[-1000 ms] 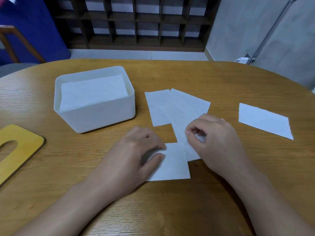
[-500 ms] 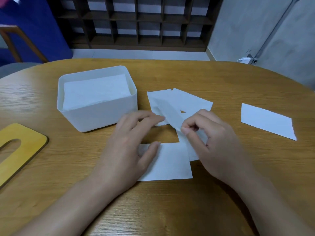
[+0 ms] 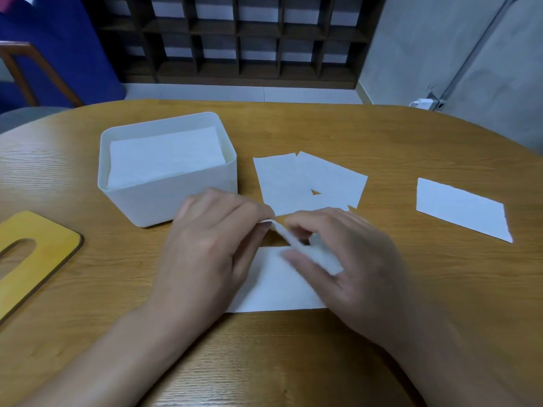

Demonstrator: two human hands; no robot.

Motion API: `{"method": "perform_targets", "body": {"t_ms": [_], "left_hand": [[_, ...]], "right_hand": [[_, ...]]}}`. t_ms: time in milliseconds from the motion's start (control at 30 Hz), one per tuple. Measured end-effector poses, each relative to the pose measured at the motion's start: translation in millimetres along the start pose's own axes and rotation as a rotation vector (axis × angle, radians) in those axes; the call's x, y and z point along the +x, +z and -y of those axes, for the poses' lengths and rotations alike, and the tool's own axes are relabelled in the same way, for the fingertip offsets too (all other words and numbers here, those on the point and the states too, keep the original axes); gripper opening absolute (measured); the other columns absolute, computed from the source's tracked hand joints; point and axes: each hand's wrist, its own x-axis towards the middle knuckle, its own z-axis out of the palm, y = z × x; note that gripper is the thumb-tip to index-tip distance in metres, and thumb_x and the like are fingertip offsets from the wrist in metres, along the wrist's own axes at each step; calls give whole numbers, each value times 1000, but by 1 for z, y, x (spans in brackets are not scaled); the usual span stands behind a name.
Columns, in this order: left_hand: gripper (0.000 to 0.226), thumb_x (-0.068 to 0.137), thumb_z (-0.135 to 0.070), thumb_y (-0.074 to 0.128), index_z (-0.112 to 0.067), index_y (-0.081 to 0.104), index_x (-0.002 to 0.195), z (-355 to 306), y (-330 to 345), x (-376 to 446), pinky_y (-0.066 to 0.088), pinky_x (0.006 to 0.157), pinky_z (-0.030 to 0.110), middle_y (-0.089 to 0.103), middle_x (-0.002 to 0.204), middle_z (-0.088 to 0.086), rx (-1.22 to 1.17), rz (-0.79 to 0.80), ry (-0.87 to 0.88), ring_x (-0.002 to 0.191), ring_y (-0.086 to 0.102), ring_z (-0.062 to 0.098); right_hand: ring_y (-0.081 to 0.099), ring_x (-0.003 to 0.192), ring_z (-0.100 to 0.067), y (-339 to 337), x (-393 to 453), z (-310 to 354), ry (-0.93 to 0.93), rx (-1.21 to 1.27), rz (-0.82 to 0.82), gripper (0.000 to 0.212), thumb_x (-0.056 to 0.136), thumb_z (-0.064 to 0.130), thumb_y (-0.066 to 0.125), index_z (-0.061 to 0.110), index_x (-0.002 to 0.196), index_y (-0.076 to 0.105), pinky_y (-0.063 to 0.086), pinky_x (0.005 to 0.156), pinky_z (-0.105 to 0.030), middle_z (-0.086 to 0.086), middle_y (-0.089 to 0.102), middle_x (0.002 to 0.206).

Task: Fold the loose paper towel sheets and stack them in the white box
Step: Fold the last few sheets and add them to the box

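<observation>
A white box [image 3: 164,201] stands left of centre, and a stack of folded sheets [image 3: 164,155] fills it nearly to the rim. In front of me lies a flat paper towel sheet [image 3: 273,286]. Over it my left hand [image 3: 211,248] and my right hand [image 3: 352,259] both pinch a second sheet [image 3: 296,245], lifted and curling between the fingertips. Two loose sheets [image 3: 305,180] overlap just beyond my hands. Another single sheet [image 3: 461,208] lies alone at the right.
A yellow wooden lid with a slot [image 3: 32,259] lies at the left edge of the oval wooden table [image 3: 323,127]. Beyond the table are a dark shelf unit [image 3: 235,39], a chair [image 3: 26,71] and a wall socket with a plug [image 3: 427,102].
My right hand has pulled one sheet off the overlapping pile toward me. My left hand left the near sheet and took hold of the lifted sheet's other end.
</observation>
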Motion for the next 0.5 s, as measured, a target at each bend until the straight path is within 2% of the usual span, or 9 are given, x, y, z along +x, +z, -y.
{"method": "perform_targets", "body": {"t_ms": [67,133,167,233,300,367,433,500], "left_hand": [[18,111,-21,63,-15,80,112,-2,-6,4,48,84,42,70,101,-8,-17,-10,18,95,63,27],[16,111,-23,65,-17,80,112,-5,-15,8,46,85,28,65,97,-15,-93,2,-24,91,61,15],[14,111,-24,66,-21,80,111,-6,-20,9,44,83,20,66,95,-20,-153,9,-81,88,60,5],[13,110,-28,69,-30,80,103,-5,-28,11,45,75,15,74,92,-22,-294,46,-225,86,66,0],[14,106,-33,70,-30,81,97,-1,-30,12,53,70,25,79,92,-17,-392,151,-356,85,73,7],[16,103,-36,71,-25,80,95,3,-30,12,58,69,39,79,87,-10,-430,262,-456,79,75,13],[17,103,-35,73,-23,80,94,4,-29,12,58,65,42,79,83,-4,-480,318,-526,77,75,19],[16,102,-34,74,-22,78,92,5,-28,11,55,62,38,78,80,-3,-522,346,-559,73,74,20]], "right_hand": [[67,86,-10,-3,0,-2,11,-5,-133,17,110,22,67,16,122,78,52,71,-29,12,74,101],[66,75,-8,-8,-1,-4,96,79,-235,14,110,16,68,17,113,81,46,67,-17,24,71,90],[64,69,-7,-10,0,-4,154,145,-240,14,110,16,68,19,110,82,42,64,-13,28,67,80],[57,57,-9,-11,1,-5,259,255,-170,15,109,22,68,24,105,82,39,56,-14,18,61,64],[59,53,-15,-11,1,-6,319,306,-93,13,108,27,69,27,105,82,50,52,-27,5,58,59],[63,54,-22,-10,0,-6,365,359,-48,10,107,29,70,29,110,80,58,56,-44,2,56,56],[61,52,-22,-9,0,-8,394,366,-14,9,106,28,71,32,112,76,55,57,-44,2,55,55],[56,51,-19,-8,0,-10,383,326,8,10,105,28,73,33,113,74,51,53,-34,3,54,55]]}}
